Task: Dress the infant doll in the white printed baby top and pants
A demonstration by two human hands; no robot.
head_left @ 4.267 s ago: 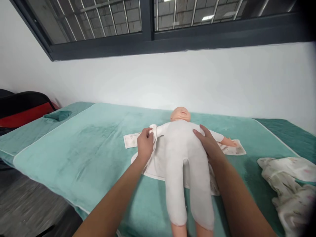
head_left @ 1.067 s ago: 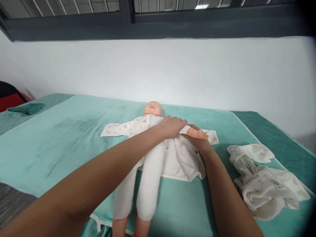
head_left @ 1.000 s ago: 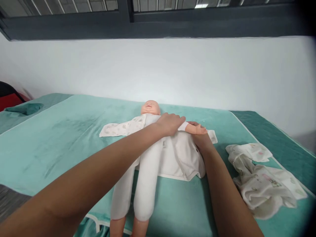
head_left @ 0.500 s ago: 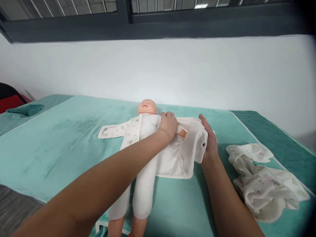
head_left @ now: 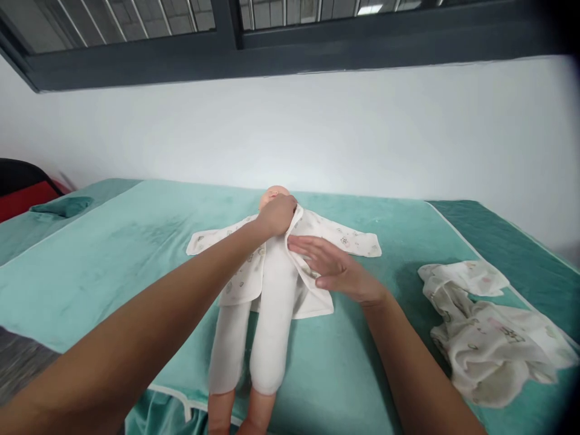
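Observation:
A baby doll (head_left: 274, 326) lies on its back with its head away from me. It wears a white printed baby jacket (head_left: 242, 284), open down the front, with both sleeves spread out sideways. My left hand (head_left: 278, 214) is closed on the jacket's edge near the neck and hides part of the doll's head. Below it, my right hand (head_left: 333, 266) lies with fingers stretched out against the jacket's front edge, on the right of the doll's chest. The doll's white cloth body and legs show between the two front panels.
A crumpled white printed garment (head_left: 493, 338) lies on the right of the green bed cover (head_left: 136, 272). Behind the bed is a white wall (head_left: 317, 133) below a dark window frame (head_left: 158, 63). A red and black object (head_left: 22, 193) stands at the far left.
The right sleeve, bunched and turned back earlier, now lies stretched out over the doll's arm. My left hand moved up to the neck; my right hand moved left onto the jacket front.

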